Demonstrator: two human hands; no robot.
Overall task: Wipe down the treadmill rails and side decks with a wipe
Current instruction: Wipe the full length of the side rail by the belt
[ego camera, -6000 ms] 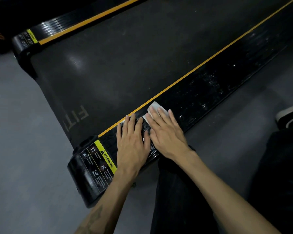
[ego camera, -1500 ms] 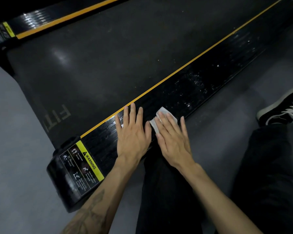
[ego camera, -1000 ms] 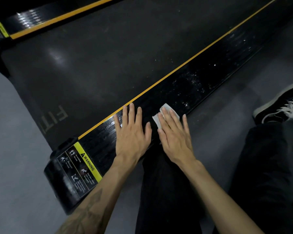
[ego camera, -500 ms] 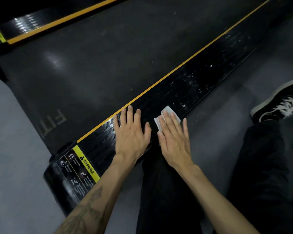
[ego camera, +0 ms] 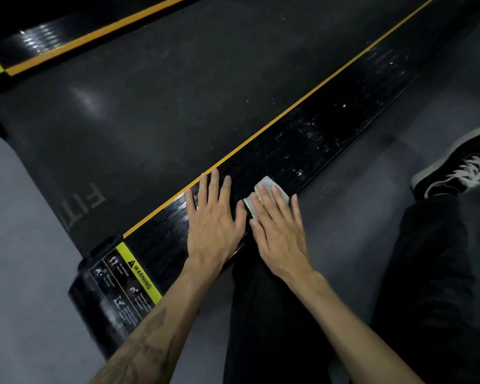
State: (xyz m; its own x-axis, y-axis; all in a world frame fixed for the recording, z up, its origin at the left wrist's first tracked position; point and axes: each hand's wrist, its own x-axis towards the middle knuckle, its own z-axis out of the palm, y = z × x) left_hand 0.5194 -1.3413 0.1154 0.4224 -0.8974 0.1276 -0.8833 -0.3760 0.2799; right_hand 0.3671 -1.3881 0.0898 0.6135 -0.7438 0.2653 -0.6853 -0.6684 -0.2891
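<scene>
A black ribbed side deck (ego camera: 311, 142) with a yellow stripe along its inner edge runs diagonally across the view, speckled with white marks farther up. My right hand (ego camera: 280, 228) lies flat with straight fingers on a small white wipe (ego camera: 261, 189), pressing it onto the deck's outer edge. Beside it my left hand (ego camera: 214, 220) rests flat on the deck with its fingers spread. The far side deck (ego camera: 67, 34) shows at the top left.
The dark running belt (ego camera: 164, 112) lies between the two decks. A yellow warning label (ego camera: 128, 281) marks the near deck's end cap. Grey floor surrounds the treadmill. My black trouser legs (ego camera: 275, 314) and a black shoe (ego camera: 455, 167) sit at the right.
Both hands and the wipe have crept along the deck away from the warning label end. The wipe stays under my right fingers throughout.
</scene>
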